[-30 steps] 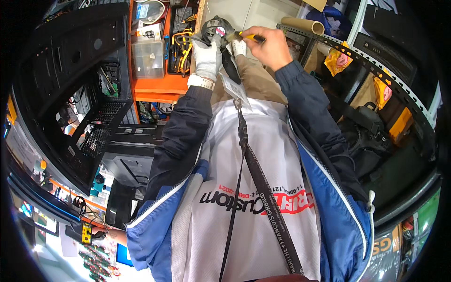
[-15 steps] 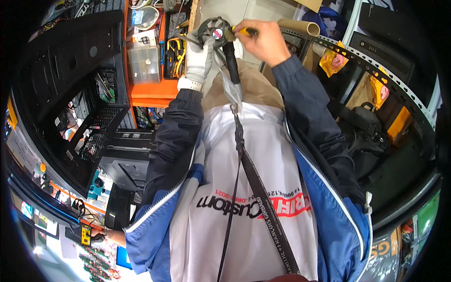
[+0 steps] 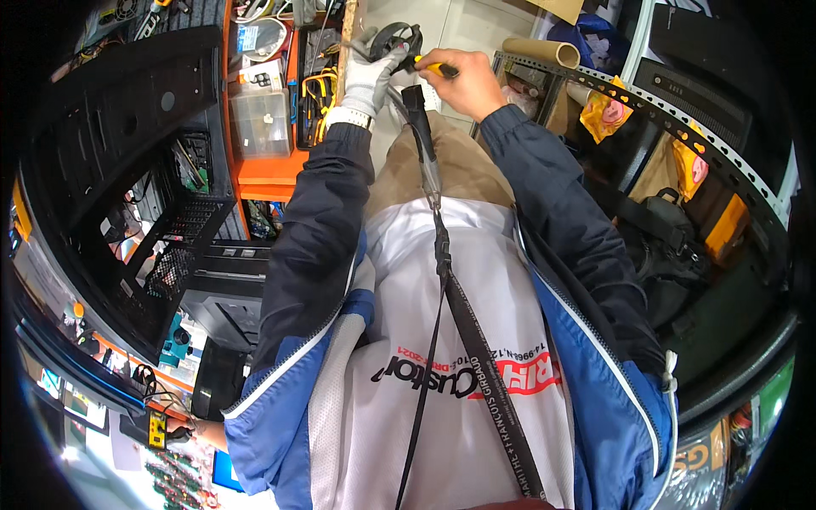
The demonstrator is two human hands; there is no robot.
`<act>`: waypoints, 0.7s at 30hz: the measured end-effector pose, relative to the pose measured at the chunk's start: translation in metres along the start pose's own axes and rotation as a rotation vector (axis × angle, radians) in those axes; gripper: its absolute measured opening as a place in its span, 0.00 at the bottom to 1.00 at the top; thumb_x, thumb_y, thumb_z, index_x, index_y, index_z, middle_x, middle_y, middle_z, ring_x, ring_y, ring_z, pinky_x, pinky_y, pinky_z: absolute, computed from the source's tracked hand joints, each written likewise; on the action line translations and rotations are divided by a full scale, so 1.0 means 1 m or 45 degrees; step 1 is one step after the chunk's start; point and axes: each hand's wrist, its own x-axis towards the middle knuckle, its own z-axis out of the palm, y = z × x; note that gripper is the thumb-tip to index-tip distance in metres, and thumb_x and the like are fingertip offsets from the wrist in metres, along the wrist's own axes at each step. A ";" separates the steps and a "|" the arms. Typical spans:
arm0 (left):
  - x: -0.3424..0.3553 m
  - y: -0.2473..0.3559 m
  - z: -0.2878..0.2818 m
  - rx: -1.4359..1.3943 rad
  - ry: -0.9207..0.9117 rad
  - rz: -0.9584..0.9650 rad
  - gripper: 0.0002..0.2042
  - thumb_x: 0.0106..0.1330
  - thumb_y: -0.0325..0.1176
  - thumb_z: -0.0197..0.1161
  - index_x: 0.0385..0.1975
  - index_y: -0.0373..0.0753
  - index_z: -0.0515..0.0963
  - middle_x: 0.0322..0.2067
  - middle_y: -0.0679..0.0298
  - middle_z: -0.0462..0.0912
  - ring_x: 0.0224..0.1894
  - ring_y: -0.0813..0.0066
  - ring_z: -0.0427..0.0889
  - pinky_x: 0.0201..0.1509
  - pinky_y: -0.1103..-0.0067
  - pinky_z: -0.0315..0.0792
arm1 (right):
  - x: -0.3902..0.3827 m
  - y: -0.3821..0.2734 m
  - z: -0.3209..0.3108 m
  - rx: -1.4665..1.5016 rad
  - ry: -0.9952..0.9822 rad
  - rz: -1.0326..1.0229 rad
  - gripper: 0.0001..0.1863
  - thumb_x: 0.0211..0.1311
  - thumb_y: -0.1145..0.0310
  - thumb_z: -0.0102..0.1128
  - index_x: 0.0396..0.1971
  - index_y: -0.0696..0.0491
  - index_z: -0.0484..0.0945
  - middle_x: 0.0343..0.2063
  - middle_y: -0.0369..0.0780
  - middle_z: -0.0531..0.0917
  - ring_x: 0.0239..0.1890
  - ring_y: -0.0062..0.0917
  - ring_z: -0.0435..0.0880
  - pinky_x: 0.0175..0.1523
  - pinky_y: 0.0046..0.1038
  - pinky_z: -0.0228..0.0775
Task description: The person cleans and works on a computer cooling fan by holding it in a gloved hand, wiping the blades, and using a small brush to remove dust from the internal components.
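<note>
The gloved left hand (image 3: 367, 81) is gripping a black fan (image 3: 396, 41) near the orange shelf (image 3: 268, 168).
The bare right hand (image 3: 472, 83) is pinching a yellow-and-black tool (image 3: 439, 68) near the fan's rim; contact is not showing clearly. Supporting the fan firmly and pressing lightly is probably serving best.

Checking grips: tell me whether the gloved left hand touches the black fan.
Touching: the head view shows the left hand gripping the black fan by its edge.

A black fan (image 3: 398, 39) is held beside a yellow-black tool (image 3: 437, 68)
</note>
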 end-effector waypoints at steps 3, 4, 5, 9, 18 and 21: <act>0.001 -0.001 -0.006 -0.085 -0.003 -0.248 0.22 0.67 0.31 0.80 0.58 0.32 0.84 0.49 0.59 0.91 0.48 0.75 0.89 0.56 0.76 0.83 | -0.007 0.005 0.003 0.110 0.090 0.228 0.09 0.65 0.71 0.73 0.44 0.48 0.94 0.38 0.45 0.94 0.38 0.39 0.95 0.50 0.35 0.87; 0.000 0.000 -0.007 -0.104 0.019 -0.295 0.21 0.67 0.33 0.81 0.56 0.32 0.86 0.48 0.59 0.92 0.45 0.75 0.89 0.55 0.77 0.82 | -0.007 0.005 0.005 0.108 0.194 0.199 0.09 0.65 0.70 0.73 0.44 0.48 0.94 0.37 0.45 0.94 0.38 0.40 0.94 0.51 0.35 0.87; -0.004 0.000 -0.008 -0.101 -0.027 -0.268 0.14 0.69 0.26 0.76 0.53 0.32 0.87 0.49 0.60 0.92 0.48 0.73 0.91 0.58 0.76 0.85 | -0.006 0.007 0.005 0.023 0.064 0.072 0.10 0.64 0.70 0.73 0.44 0.47 0.94 0.37 0.45 0.94 0.38 0.42 0.94 0.50 0.37 0.87; -0.021 0.004 -0.008 -0.044 0.054 -0.280 0.15 0.71 0.26 0.74 0.56 0.31 0.85 0.50 0.58 0.92 0.49 0.72 0.91 0.58 0.75 0.86 | 0.006 0.010 0.005 -0.010 -0.126 0.112 0.10 0.62 0.71 0.72 0.42 0.47 0.93 0.37 0.44 0.93 0.36 0.44 0.92 0.47 0.40 0.86; -0.011 0.006 -0.013 -0.227 0.076 -0.229 0.17 0.72 0.25 0.72 0.59 0.34 0.82 0.51 0.57 0.91 0.49 0.66 0.93 0.56 0.70 0.90 | -0.007 -0.013 0.001 0.068 0.479 -0.012 0.09 0.61 0.68 0.75 0.41 0.48 0.94 0.39 0.44 0.94 0.37 0.39 0.94 0.46 0.33 0.87; -0.012 0.005 -0.015 -0.231 0.026 -0.291 0.17 0.73 0.26 0.72 0.59 0.34 0.80 0.53 0.55 0.90 0.50 0.65 0.93 0.55 0.69 0.91 | 0.003 -0.016 -0.010 0.071 0.204 0.300 0.09 0.63 0.67 0.74 0.41 0.47 0.94 0.37 0.44 0.94 0.37 0.38 0.95 0.46 0.33 0.87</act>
